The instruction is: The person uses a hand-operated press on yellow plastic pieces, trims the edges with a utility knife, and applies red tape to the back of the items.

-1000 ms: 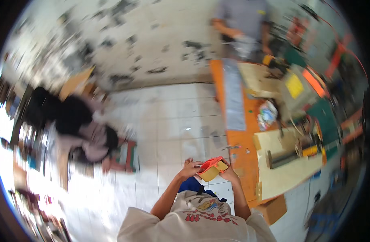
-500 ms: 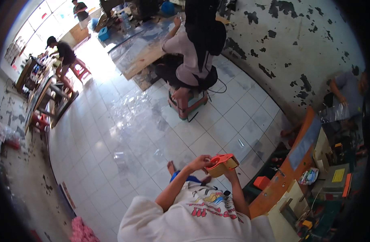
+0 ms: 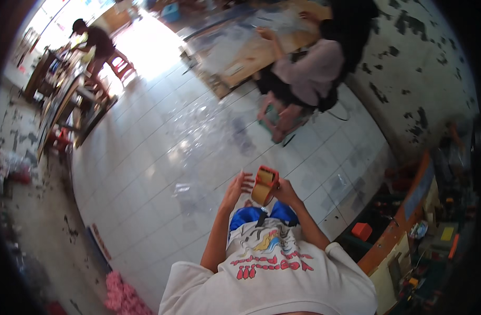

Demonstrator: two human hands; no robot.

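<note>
A red tape dispenser with a roll of tan packing tape is held up in front of my body, above the tiled floor. My right hand grips it from the right side; some of those fingers are hidden behind it. Just left of the dispenser is my left hand, its fingers stretched out and apart, with nothing in it. A narrow gap seems to separate those fingertips from the dispenser.
Clear plastic pieces lie scattered on the floor. Ahead, a person sits on a stool at a low table. Another person works at the far left bench. An orange-edged workbench with tools stands at my right.
My view has turned, shifting the room rightward. The dispenser has turned more upright. My left hand has come off it and spread its fingers, while my right hand keeps hold.
</note>
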